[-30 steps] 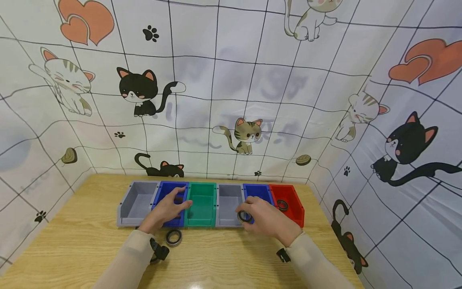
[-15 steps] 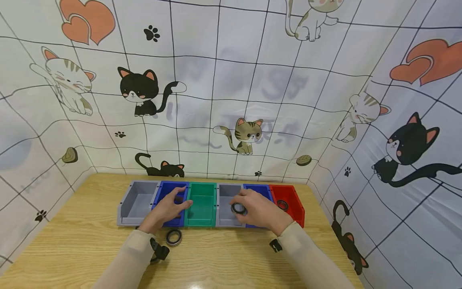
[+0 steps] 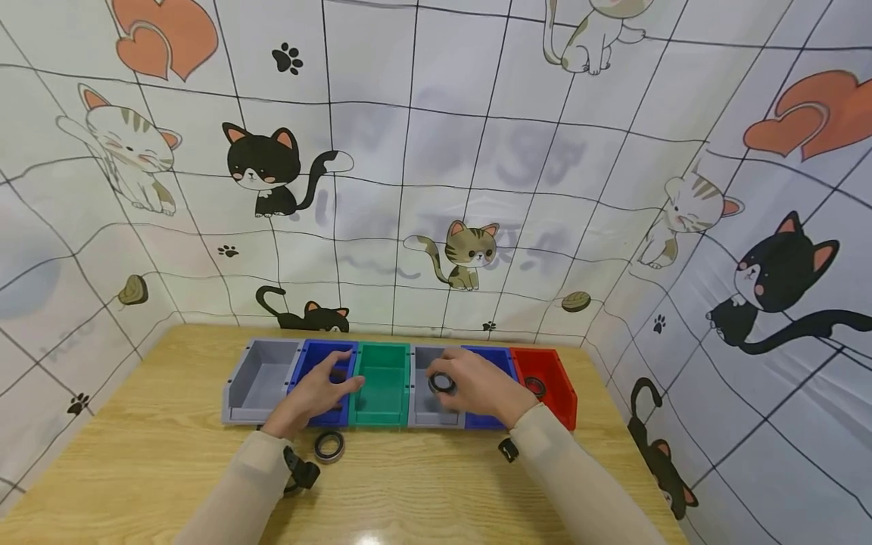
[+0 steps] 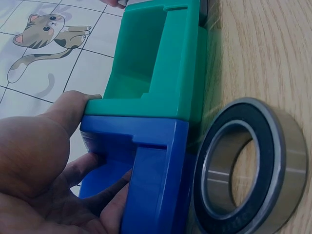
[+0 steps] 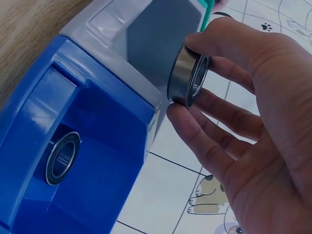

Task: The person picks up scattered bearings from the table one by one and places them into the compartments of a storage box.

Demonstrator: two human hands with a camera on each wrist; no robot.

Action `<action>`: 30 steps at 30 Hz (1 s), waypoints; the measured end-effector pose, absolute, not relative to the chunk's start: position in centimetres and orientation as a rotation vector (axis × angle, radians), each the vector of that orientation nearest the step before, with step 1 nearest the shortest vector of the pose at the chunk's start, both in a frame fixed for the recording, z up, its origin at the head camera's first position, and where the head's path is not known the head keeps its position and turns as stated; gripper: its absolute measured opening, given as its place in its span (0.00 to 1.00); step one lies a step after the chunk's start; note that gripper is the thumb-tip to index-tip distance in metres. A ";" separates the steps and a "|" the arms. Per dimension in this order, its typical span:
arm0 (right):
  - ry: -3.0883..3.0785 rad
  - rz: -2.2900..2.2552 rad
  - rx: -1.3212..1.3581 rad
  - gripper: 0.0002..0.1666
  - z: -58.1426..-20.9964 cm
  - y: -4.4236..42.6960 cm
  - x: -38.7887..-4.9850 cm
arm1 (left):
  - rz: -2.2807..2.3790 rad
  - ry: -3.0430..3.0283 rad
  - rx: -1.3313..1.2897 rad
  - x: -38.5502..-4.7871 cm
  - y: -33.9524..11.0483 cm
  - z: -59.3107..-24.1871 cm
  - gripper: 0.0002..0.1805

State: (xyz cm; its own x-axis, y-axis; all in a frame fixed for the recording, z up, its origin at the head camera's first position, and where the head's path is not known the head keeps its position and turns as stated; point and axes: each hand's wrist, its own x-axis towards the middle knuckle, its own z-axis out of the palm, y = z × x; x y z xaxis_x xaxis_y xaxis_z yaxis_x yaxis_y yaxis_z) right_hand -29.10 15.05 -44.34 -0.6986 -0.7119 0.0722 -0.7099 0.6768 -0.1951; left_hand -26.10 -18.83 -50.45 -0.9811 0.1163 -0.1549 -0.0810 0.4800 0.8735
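My right hand (image 3: 477,382) pinches a ball bearing (image 5: 187,75), a steel ring with a dark seal, between thumb and fingertips. It holds the bearing above the right-hand grey bin (image 3: 436,416). My left hand (image 3: 315,390) lies over the left blue bin (image 4: 161,131) with thumb and fingers spread. Its thumb is at the rim bordering the green bin (image 3: 381,386), and other fingers reach down into the blue bin. What lies under those fingers is partly hidden. Another bearing (image 4: 243,165) sits on the table in front of the left blue bin.
The bins stand in one row along the back of the wooden table (image 3: 409,492). A bearing (image 5: 63,157) lies in the right blue bin (image 5: 112,180); another bearing (image 3: 534,387) is in the red bin (image 3: 559,378). A cat-print cloth (image 3: 381,189) hangs behind and at both sides.
My right hand has carried its bearing leftward, from the edge of the right blue bin to above the grey bin. The left hand has stayed in place.
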 end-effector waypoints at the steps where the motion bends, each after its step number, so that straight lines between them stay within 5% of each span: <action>1: 2.866 -0.325 -1.207 0.23 -44.4 14.9 -29.2 | 1.508 2.532 0.035 -26.1 -18.8 -50.4 0.46; 30: 2.891 0.020 -1.220 0.27 -47.1 12.1 -32.1 | 1.523 2.522 0.062 -26.0 -18.9 -50.5 0.46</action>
State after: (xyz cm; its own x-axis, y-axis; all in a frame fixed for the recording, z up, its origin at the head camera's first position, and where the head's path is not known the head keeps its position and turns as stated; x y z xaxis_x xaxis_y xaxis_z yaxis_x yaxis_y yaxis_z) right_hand -32.14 12.07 -47.11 -0.6974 -0.7166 -0.0086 -0.7167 0.6974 0.0103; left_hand -26.02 -18.86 -50.49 -0.9803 0.1355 -0.1439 -0.0643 0.4700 0.8803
